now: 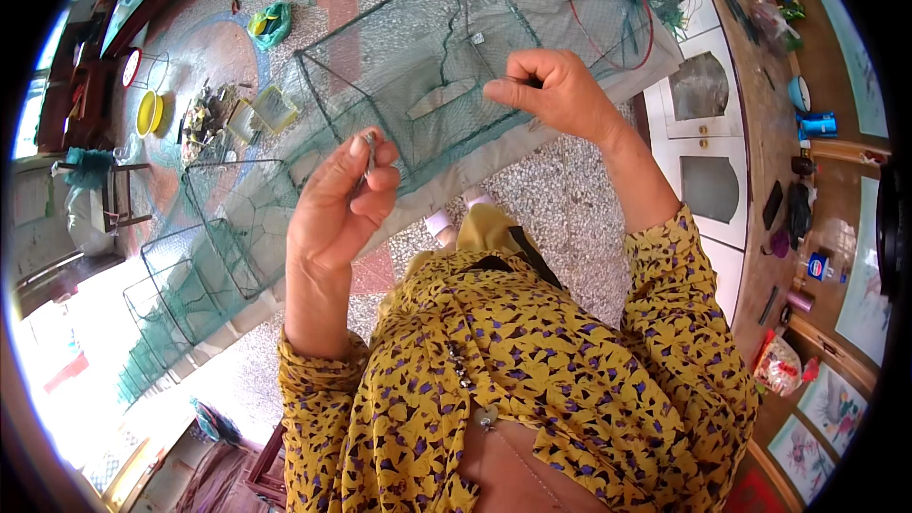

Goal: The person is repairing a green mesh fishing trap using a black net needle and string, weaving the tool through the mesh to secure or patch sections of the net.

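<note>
My left hand (332, 199) is closed, its thumb and fingers pinching a small thin greyish piece (370, 150) whose kind I cannot make out. To the right and farther off, my right hand (562, 95) is curled, thumb against the fingers; whether a fine thread lies in it is too small to tell. Both hands are raised above a long green mesh net trap (427, 57) with dark rectangular frames. A red hoop (652, 33) rings its far right end. A small white tag (478, 38) shows on the mesh.
Pale sheeting (622, 85) lies under the net. On the floor at left are a yellow basin (150, 114), a heap of small items (211, 114), a clear yellowish box (275, 109) and a teal bag (271, 27). White cabinets (708, 133) and a cluttered countertop (750, 85) stand at right.
</note>
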Demonstrator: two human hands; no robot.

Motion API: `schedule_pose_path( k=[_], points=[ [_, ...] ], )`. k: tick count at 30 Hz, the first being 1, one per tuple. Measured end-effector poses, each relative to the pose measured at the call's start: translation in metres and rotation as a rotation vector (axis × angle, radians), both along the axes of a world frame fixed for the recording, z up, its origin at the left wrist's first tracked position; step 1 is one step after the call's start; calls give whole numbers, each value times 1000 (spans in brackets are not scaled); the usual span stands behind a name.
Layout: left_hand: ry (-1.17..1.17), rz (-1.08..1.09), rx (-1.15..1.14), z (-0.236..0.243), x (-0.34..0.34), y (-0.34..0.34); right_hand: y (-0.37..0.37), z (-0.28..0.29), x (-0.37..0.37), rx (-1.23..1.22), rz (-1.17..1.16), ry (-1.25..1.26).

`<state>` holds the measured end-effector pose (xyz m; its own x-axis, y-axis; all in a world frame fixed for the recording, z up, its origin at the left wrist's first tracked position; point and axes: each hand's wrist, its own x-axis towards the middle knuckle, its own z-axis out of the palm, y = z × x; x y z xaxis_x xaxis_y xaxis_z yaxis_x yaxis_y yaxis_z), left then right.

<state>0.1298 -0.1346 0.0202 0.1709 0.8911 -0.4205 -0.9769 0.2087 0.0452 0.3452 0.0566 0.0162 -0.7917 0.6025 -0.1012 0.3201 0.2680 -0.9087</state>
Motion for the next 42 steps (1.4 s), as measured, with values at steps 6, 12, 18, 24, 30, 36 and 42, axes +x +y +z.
schedule_pose_path(
  k=[6, 12, 18, 24, 30, 36, 42],
  points=[
    [232, 87, -127, 9, 19, -20, -1, -2, -15, 3, 39, -56],
    [394, 86, -241, 17, 31, -33, -8, 14, -44, 43, 123, -62],
    [689, 111, -96, 14, 25, -32, -2, 29, -65, 136, 274, -7],
    [954, 130, -121, 10, 18, -8, 0, 33, -82, 296, 252, -88],
    [1724, 216, -173, -1, 28, 13, 2, 20, -84, 397, 190, 21],
    [2194, 144, -117, -9, 38, 25, 7, 15, -87, 479, 185, 44],
    [2198, 91, -96, -11, 36, 24, 3, 16, -91, 462, 199, 47]
  ],
)
